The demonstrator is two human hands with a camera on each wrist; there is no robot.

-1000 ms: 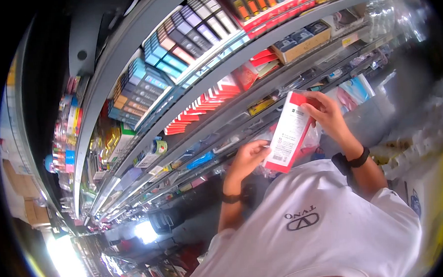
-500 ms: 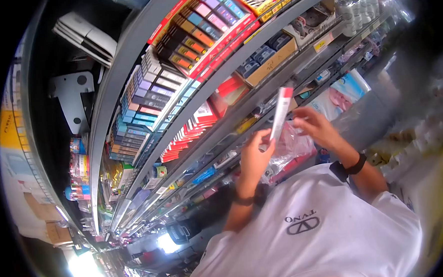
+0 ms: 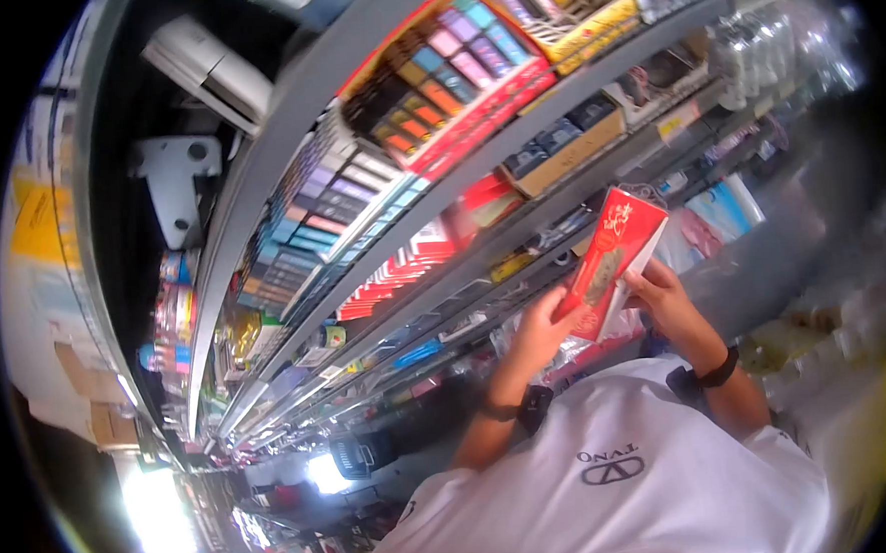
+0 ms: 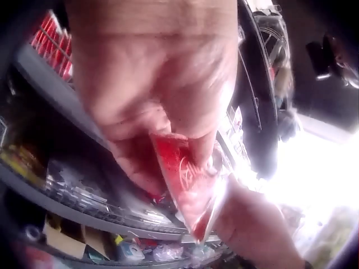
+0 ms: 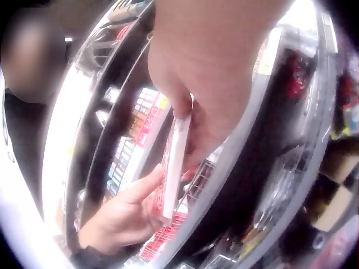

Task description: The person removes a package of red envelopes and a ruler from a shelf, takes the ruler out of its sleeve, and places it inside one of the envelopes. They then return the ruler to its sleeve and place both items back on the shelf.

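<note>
Flat red packet (image 3: 610,258) held up between both hands, close to the shelving (image 3: 284,115)

Our left hand (image 3: 538,334) pinches its lower end and our right hand (image 3: 665,300) curls round the opposite edge. We judge it light, thin and fairly stiff (the glossy wrap probably slips), so it is best taken by the long edges

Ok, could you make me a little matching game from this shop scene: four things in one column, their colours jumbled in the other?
Things:
1. packet, held by the left hand and right hand
2. T-shirt
3. wristband on the right wrist
4. shelf box

Colours:
A. black
B. cardboard brown
C. red
D. white

Pairs: 1-C, 2-D, 3-A, 4-B
</note>
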